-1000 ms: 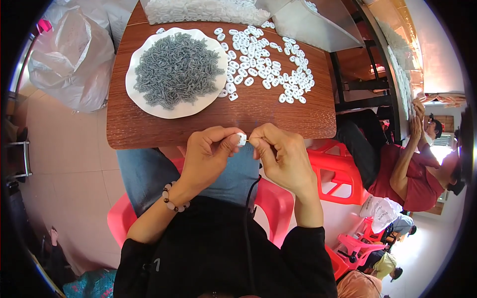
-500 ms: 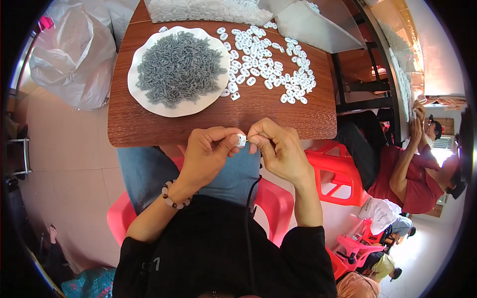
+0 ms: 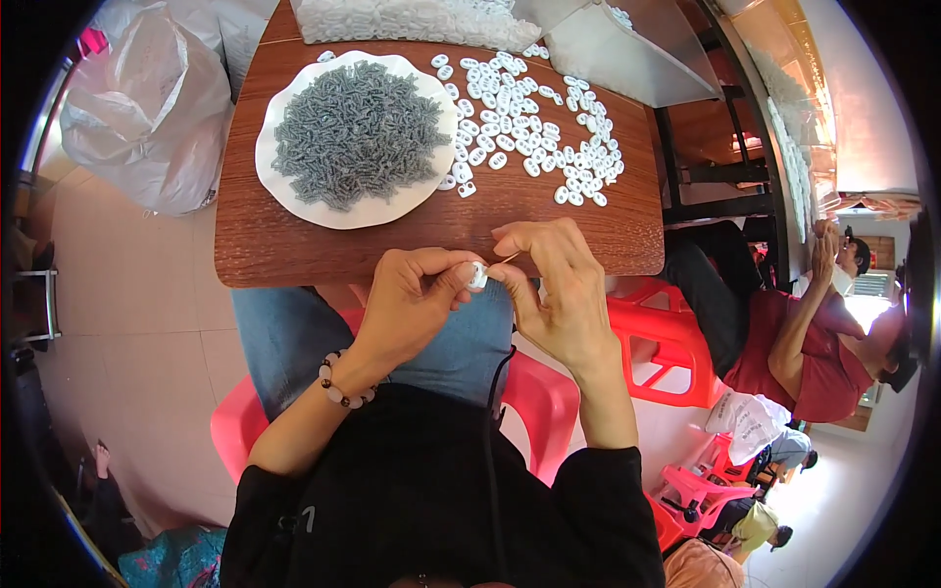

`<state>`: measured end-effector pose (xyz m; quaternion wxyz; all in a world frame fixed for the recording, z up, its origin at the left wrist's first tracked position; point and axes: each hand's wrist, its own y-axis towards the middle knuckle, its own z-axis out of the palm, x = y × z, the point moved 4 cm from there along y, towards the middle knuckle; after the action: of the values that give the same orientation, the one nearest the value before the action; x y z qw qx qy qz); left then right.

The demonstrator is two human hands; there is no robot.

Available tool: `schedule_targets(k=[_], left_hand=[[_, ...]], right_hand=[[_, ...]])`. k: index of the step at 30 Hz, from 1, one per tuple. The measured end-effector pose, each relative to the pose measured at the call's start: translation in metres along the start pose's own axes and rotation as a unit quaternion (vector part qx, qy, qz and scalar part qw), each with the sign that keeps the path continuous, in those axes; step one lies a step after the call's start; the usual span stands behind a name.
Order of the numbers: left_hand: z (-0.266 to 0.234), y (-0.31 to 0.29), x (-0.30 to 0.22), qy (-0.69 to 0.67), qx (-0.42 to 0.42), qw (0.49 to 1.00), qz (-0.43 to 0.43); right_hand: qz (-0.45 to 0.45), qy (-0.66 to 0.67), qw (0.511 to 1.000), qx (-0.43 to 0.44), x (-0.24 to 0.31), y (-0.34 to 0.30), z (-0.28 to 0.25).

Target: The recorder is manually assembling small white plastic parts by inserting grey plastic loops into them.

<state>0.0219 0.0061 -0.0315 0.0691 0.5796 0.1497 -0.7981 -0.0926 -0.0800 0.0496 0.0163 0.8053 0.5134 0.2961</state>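
Just beyond the table's near edge, my left hand (image 3: 414, 296) pinches a small white plastic piece (image 3: 477, 275) with dark holes between thumb and fingers. My right hand (image 3: 569, 289) is close beside it, its thumb reaching to the piece. A thin, light-brown stick-like thing (image 3: 510, 258) shows between the right thumb and the raised index finger; its exact kind is too small to tell. On the table (image 3: 323, 260) stands a white scalloped plate (image 3: 277, 186) heaped with small grey spring-like pieces (image 3: 358, 137). Many white two-holed oval pieces (image 3: 505, 108) lie loose right of it.
A clear bin (image 3: 627, 54) and a bag of white pieces (image 3: 417, 24) line the table's far side. A white sack (image 3: 147, 118) stands left. Red stools (image 3: 667, 338) and a co-worker in a dark red shirt (image 3: 823, 353) are at the right.
My right index finger has lifted up and away from the thumb, and the thin stick tilts differently. My left hand keeps its pinch on the white piece, nearly unmoved.
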Motion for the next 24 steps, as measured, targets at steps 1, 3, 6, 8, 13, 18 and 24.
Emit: schedule_targets(k=[1, 3, 6, 8, 13, 18, 24], left_hand=[[0.000, 0.000, 0.001, -0.003, -0.002, 1.000, -0.001], [0.000, 0.000, 0.002, -0.007, -0.003, 1.000, -0.002], [0.002, -0.001, 0.002, 0.034, -0.013, 0.999, 0.005], [0.002, -0.001, 0.005, -0.014, -0.036, 0.999, 0.009], [0.002, 0.000, 0.007, -0.031, -0.040, 0.999, 0.005], [0.002, -0.002, 0.010, -0.021, -0.046, 0.998, 0.036], [0.005, -0.005, 0.015, -0.059, -0.081, 0.993, 0.069]], right_hand=[[0.004, 0.005, 1.000, -0.010, 0.001, 0.000, -0.001], [0.009, 0.010, 1.000, -0.020, 0.002, 0.001, -0.002], [0.028, -0.001, 0.999, -0.045, 0.000, -0.001, -0.006], [0.032, 0.025, 0.999, -0.026, -0.003, -0.004, -0.003], [0.030, 0.019, 0.999, -0.035, 0.002, -0.011, 0.000], [0.078, 0.051, 0.995, -0.031, 0.005, -0.016, 0.003], [0.216, 0.115, 0.969, -0.040, 0.005, -0.028, 0.014]])
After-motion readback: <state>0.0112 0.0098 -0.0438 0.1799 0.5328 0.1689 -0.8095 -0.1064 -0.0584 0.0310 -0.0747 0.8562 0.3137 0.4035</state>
